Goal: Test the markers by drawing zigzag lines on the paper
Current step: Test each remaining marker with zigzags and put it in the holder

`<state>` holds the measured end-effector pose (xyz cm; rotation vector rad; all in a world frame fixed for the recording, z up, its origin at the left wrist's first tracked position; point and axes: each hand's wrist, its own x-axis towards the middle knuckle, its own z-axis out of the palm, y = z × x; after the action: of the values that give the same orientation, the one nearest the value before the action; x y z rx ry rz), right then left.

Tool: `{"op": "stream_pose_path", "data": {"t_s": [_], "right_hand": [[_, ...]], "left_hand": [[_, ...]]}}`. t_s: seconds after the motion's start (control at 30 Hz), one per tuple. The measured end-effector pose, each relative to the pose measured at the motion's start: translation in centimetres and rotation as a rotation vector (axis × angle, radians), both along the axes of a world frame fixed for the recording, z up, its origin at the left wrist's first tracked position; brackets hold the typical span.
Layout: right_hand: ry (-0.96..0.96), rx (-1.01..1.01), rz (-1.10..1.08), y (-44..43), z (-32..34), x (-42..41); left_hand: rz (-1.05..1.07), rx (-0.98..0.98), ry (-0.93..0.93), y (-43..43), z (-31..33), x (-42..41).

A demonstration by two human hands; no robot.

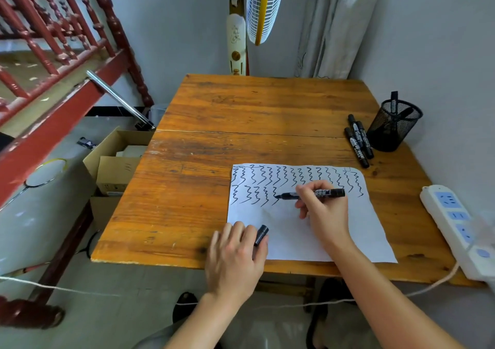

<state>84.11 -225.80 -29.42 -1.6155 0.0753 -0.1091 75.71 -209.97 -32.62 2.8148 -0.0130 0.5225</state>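
A white sheet of paper (pixel 300 230) lies on the wooden table (pixel 214 134), its upper part covered with rows of black zigzag lines. My right hand (pixel 324 209) grips a black marker (pixel 308 194), whose tip touches the paper at the end of the second row. My left hand (pixel 235 255) rests on the paper's lower left corner and holds the marker's black cap (pixel 261 234). Three more black markers (pixel 358 139) lie beside a black mesh pen holder (pixel 393 125) with a marker inside.
A white power strip (pixel 455 225) lies along the table's right edge, its cord hanging below. Cardboard boxes (pixel 115 161) sit on the floor left of the table. A fan (pixel 262 5) stands behind the table, and red wooden furniture (pixel 53 53) is to the left.
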Motion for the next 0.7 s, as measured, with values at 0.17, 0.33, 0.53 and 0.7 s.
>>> {"op": "stream_pose_path", "data": {"t_s": [0.17, 0.33, 0.53, 0.7], "right_hand": [[0.079, 0.129, -0.019, -1.8, 3.3, -2.1], [0.024, 0.152, -0.046, -2.7, 7.1, -6.9], [-0.051, 0.132, -0.007, -3.4, 9.4, -11.2], [-0.075, 0.100, 0.109, -3.8, 10.3, -13.6]], "left_hand": [[-0.088, -0.252, -0.034, 0.4, 0.9, -0.4], [-0.214, -0.544, -0.074, -1.2, 3.6, -3.1], [-0.327, -0.604, -0.108, -2.9, 6.3, -6.6], [-0.439, -0.564, -0.105, -3.7, 8.1, -9.0]]}}
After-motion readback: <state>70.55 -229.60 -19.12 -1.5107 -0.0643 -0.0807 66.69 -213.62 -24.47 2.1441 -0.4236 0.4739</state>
